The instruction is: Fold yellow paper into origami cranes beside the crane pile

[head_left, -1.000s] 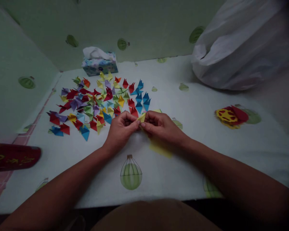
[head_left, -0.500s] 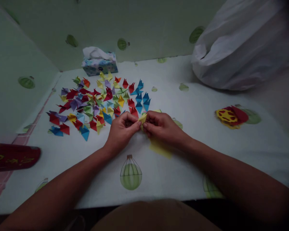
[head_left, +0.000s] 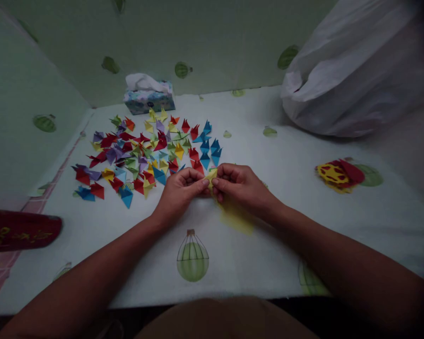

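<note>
A small folded piece of yellow paper [head_left: 212, 176] is pinched between my two hands over the middle of the table. My left hand [head_left: 183, 190] grips its left side between thumb and fingers. On its right side, my right hand [head_left: 238, 186] holds it the same way. Beneath my right hand a flat yellow sheet [head_left: 238, 220] lies on the cloth, partly covered. Many folded paper cranes [head_left: 137, 149] in red, blue, yellow, green and purple spread over the table to the left and beyond my hands.
A tissue box [head_left: 150, 99] stands at the back wall. A large white plastic bag [head_left: 342, 80] sits at the back right. Red and yellow cut-out pieces [head_left: 339, 174] lie on the right. A dark red object with gold characters [head_left: 24, 230] is at the left edge.
The view has shifted slightly, so the cranes and tissue box appear a little lower and further right. Both hands still hold the yellow paper, with a small change in finger position.
</note>
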Motion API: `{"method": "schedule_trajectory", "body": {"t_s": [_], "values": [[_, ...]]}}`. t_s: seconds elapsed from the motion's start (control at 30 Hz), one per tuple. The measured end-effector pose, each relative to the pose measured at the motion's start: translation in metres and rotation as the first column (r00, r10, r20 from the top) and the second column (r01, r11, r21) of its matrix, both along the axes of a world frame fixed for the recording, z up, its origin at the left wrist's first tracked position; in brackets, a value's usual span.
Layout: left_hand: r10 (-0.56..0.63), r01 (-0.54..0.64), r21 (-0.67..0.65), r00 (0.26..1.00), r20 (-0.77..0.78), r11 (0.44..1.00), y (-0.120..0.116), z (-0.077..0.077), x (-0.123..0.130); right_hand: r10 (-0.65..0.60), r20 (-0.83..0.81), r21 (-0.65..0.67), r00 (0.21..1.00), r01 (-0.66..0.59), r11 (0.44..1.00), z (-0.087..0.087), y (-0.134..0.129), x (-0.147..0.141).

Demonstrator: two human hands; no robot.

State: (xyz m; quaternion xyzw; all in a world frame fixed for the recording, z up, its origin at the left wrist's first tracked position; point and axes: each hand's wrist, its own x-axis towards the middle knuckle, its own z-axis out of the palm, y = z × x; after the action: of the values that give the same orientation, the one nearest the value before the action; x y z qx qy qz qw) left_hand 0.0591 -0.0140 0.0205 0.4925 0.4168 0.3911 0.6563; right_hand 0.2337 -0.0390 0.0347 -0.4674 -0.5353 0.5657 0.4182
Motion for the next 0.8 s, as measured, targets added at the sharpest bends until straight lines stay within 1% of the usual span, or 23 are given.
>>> {"method": "schedule_trajectory", "body": {"t_s": [0.3,0.43,0.57,0.8], "values": [[0.007,-0.007,-0.005,1.000,0.009,1.000,0.0011,-0.0033,-0.0010,-0.022,-0.006,-0.023,1.000,0.021,1.000,-0.0037,-0.0004,-0.0003],[0.013,-0.012,-0.024,0.999,0.043,1.000,0.0009,-0.0023,-0.0002,-0.038,-0.013,-0.037,0.999,0.037,0.999,-0.0018,-0.0005,-0.0013],[0.010,-0.008,-0.038,0.998,0.059,0.999,0.0000,0.0005,0.0008,-0.029,-0.040,-0.047,0.999,0.027,0.999,-0.0005,-0.0003,-0.0016],[0.002,0.001,-0.042,0.998,0.068,0.999,-0.0001,0.0004,0.0008,-0.021,-0.039,-0.022,0.999,0.020,1.000,-0.0015,-0.0015,-0.0015]]}}
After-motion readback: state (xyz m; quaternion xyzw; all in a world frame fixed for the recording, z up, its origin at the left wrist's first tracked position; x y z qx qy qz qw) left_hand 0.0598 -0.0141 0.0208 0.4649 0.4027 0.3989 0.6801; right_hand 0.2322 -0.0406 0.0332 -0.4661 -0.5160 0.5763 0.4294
